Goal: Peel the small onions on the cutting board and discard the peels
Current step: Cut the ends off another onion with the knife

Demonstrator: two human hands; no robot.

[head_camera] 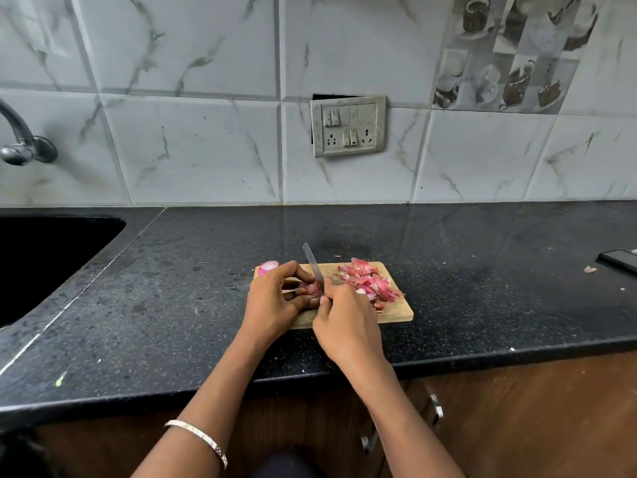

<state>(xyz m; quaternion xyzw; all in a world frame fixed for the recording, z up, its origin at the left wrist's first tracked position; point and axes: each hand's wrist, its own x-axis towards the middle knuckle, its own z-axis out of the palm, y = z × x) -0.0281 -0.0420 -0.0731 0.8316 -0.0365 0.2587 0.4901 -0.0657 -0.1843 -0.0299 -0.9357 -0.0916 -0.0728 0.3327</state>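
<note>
A small wooden cutting board (396,310) lies on the black counter. My left hand (275,301) grips a small reddish onion (312,288) over the board's left half. My right hand (348,322) holds a knife (313,265) whose blade points away from me and rests against the onion. A peeled pink onion (269,267) sits at the board's far left corner. A pile of pink peels (368,281) covers the board's right part.
A dark sink (41,257) is set into the counter at the left, with a tap (20,143) above it. A dark flat object (620,260) lies at the right edge beside a stray peel (590,269). A switchboard (348,127) is on the tiled wall.
</note>
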